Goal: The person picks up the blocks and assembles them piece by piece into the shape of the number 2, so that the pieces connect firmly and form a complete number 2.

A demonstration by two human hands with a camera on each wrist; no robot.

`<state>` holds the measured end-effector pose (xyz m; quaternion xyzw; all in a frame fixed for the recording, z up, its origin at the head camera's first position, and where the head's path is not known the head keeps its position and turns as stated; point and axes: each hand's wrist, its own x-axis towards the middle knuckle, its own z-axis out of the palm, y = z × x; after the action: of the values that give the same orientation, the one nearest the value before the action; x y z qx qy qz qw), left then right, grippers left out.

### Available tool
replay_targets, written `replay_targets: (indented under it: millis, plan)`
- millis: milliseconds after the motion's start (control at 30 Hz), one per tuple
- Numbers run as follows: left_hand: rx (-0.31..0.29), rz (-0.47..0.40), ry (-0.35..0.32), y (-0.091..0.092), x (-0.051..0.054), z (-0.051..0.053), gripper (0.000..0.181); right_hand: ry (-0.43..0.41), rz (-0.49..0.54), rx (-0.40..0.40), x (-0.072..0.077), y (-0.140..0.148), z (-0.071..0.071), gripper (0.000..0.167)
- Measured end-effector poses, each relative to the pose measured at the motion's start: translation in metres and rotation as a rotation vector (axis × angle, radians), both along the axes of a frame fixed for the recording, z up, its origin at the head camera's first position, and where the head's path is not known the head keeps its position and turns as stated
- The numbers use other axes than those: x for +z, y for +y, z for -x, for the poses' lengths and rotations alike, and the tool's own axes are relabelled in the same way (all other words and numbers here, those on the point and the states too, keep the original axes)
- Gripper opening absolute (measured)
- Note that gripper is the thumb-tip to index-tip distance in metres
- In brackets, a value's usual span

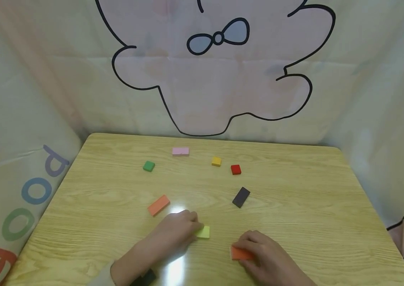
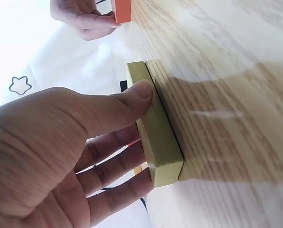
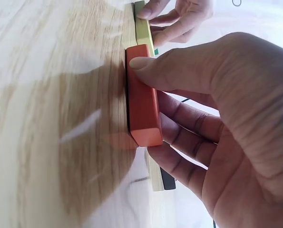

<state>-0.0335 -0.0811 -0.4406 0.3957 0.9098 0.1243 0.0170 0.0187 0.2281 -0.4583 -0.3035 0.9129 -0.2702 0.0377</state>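
My left hand [image 1: 177,229] pinches a yellow-green rectangular block [image 2: 159,128] between thumb and fingers, low at the tabletop. In the head view only the right end of that block [image 1: 203,232] shows past the fingers. To the right, my right hand [image 1: 264,254] grips an orange rectangular block [image 3: 143,97], its thumb on the near long side and fingertips behind. The orange block [image 1: 240,253] also lies at table level. A gap separates the two held blocks. Beneath the left forearm a dark block [image 1: 148,277] is partly hidden.
On the wooden table [image 1: 312,190] lie an orange block [image 1: 158,205], a black block [image 1: 241,197], a green block [image 1: 149,166], a pink block [image 1: 180,151], a yellow block [image 1: 216,161] and a red block [image 1: 235,169]. Printed fabric [image 1: 145,111] hangs behind and at both sides.
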Motion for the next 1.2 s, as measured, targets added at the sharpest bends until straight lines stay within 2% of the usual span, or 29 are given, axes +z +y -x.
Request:
replay_targets:
  millis: [200,467,567,700,967,1200]
  plan:
    - [-0.001,-0.015,-0.002,-0.001,-0.001,0.0,0.015,0.019,0.0,-0.003,0.002,-0.003,0.001,0.034]
    - [0.0,-0.04,-0.015,-0.001,-0.001,0.002,0.018,0.152,0.01,-0.028,0.001,-0.009,0.003,0.031]
    - [0.002,-0.038,-0.017,-0.001,-0.002,0.001,0.017,0.18,0.0,-0.038,0.001,-0.012,0.006,0.035]
    - [0.004,-0.039,-0.007,-0.002,-0.004,0.001,0.017,0.216,0.01,-0.005,0.002,-0.015,0.014,0.038]
    - [0.012,-0.042,-0.009,-0.001,-0.004,0.0,0.015,0.26,0.038,0.072,0.003,-0.028,0.029,0.031]
    - [0.017,-0.033,-0.03,0.0,-0.003,0.001,0.014,0.232,0.0,0.094,0.004,-0.041,0.042,0.027]
